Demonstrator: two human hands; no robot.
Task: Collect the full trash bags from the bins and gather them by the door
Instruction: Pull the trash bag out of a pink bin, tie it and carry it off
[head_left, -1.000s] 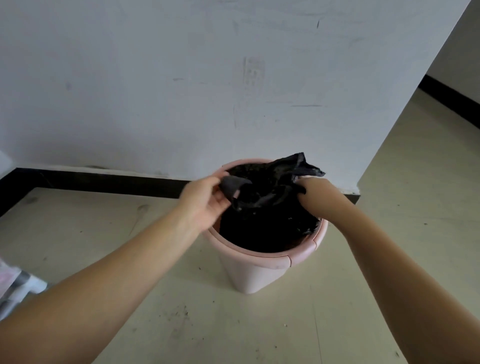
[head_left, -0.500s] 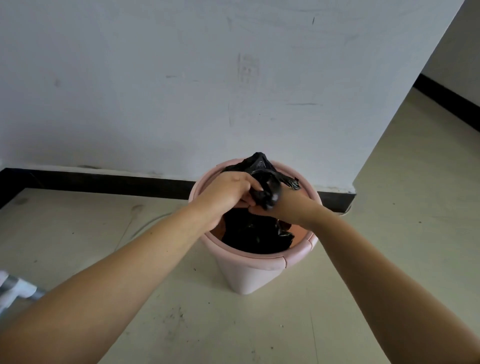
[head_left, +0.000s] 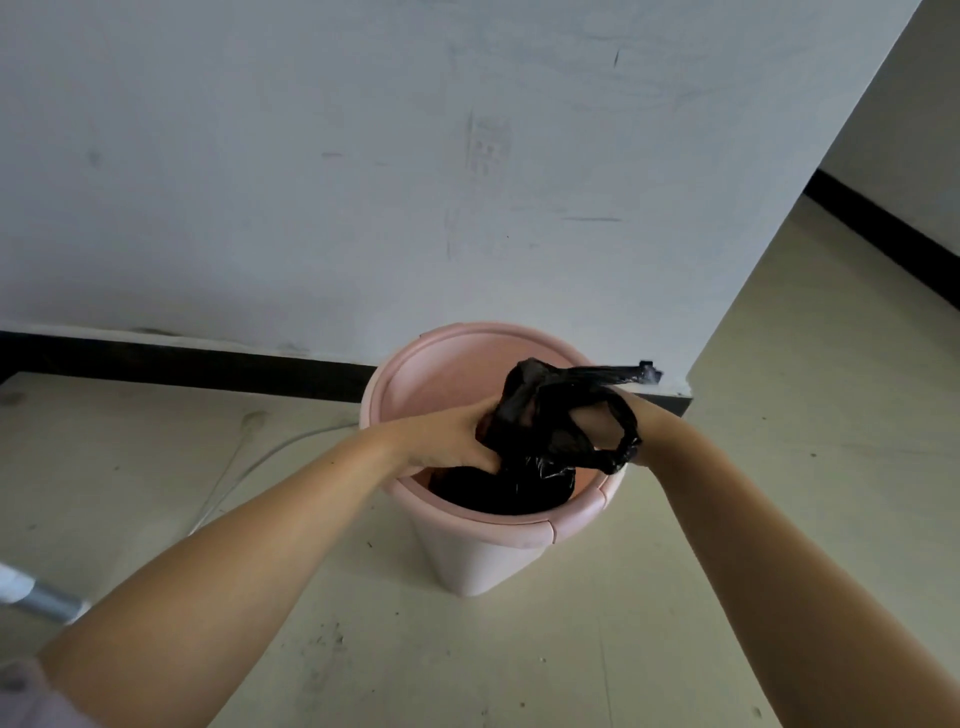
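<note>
Both hands over pink bin (head_left: 519, 535): left hand (head_left: 441, 441) grips black trash bag (head_left: 519, 478) neck, right hand (head_left: 597, 421) wrapped in its twisted top, grip unclear.

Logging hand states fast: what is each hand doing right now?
Left hand: closed, gripping the black trash bag inside the pink bin.
Right hand: mostly hidden by bag plastic; seems to hold its top.

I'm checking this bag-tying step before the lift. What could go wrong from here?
The black bag looks thin and is twisted tight around the right hand; pulling harder may tear it. Its bulk sits inside the light pink bin, so the bin might lift or tip when the bag comes out.
</note>
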